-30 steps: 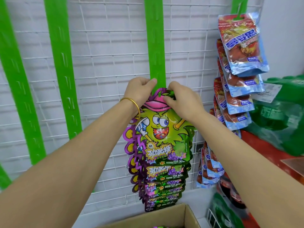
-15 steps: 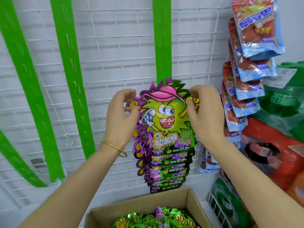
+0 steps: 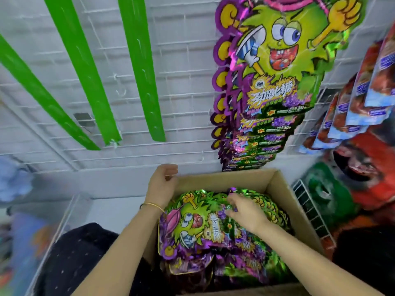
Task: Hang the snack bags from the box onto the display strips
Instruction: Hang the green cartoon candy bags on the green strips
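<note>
The cartoon-monster bag that was being fixed in place a second ago is now left hanging. It is seen at the front of the hung column, untouched, and both hands have been withdrawn from it. The view has been dropped to the cardboard box just below that column, and the next bag is being gone for.

The right hand is laid down into the box, its fingers spread and slightly bent over the loose snack bags piled there. The top bags are touched, but none is seen pinched or lifted yet. The left hand is held at the box's far left corner with its fingers loosely curled; whether the rim is gripped or only rested against cannot be told. A gold bangle is worn on that wrist.

One more bag is therefore judged hung, and a fresh pick is judged to be under way. Plenty is left to do. The box is seen well filled, and three green display strips on the white wire grid to the left are seen bare. The red-and-blue bags hanging at the right are left alone.
</note>
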Available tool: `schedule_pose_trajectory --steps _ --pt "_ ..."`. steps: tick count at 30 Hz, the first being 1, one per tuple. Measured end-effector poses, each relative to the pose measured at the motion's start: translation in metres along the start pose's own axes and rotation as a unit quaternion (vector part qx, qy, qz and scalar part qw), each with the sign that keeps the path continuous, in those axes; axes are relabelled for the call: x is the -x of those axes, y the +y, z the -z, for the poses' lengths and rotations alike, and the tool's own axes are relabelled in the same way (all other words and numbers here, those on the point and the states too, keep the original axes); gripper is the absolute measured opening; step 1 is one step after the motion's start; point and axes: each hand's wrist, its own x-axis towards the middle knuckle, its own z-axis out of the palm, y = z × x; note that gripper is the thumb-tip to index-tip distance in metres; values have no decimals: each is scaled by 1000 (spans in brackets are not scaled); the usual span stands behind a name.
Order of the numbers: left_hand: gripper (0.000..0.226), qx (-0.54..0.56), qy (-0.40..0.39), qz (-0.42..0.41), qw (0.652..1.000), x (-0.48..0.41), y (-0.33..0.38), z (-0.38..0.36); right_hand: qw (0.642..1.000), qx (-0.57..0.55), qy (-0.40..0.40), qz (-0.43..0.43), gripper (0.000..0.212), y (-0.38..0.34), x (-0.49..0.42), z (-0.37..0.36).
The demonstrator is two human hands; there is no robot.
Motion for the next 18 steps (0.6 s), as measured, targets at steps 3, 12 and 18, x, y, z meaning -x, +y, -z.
schedule_pose_trajectory --steps 3,12,18 --pt "28 3 3 0 1000 -3 1 -1 998 58 -32 -4 72 -21 -21 -23" --pt "29 40 27 39 998 -3 -1 5 976 207 -49 -51 125 -21 -18 -52" --pt "26 18 -4 73 997 -2 -11 -3 995 52 61 -52 95 2 -11 -35"
